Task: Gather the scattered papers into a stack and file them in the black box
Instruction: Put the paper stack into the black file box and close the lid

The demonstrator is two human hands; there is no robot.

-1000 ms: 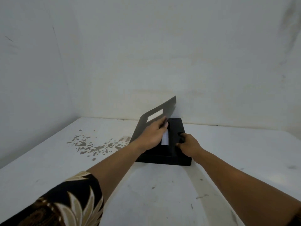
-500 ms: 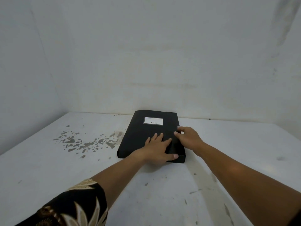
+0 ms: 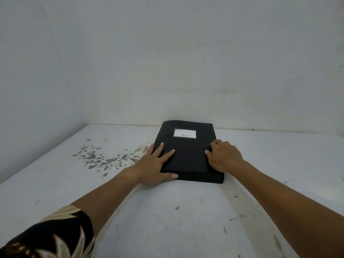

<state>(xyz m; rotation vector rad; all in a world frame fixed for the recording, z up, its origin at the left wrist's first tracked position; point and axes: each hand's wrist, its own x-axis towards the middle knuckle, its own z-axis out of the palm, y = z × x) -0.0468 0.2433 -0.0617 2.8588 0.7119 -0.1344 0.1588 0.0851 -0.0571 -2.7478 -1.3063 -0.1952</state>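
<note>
The black box (image 3: 188, 153) lies flat on the white table (image 3: 167, 211) near the back wall, its lid down and a white label (image 3: 184, 133) on top. My left hand (image 3: 156, 164) rests at the box's near left corner, fingers spread over the lid and thumb along the front edge. My right hand (image 3: 223, 155) lies on the lid's right side with its fingers curled onto the lid. No papers are visible; whatever the box holds is hidden under the lid.
Grey flaked patches (image 3: 104, 157) mark the table left of the box. Walls close the table in at the back and on the left. Small dark scuffs (image 3: 234, 218) dot the near right of the tabletop.
The lid, raised a second ago, has come down flat on the box. My left hand slid from the lid's middle to the near left corner; my right hand stays at the right side.
</note>
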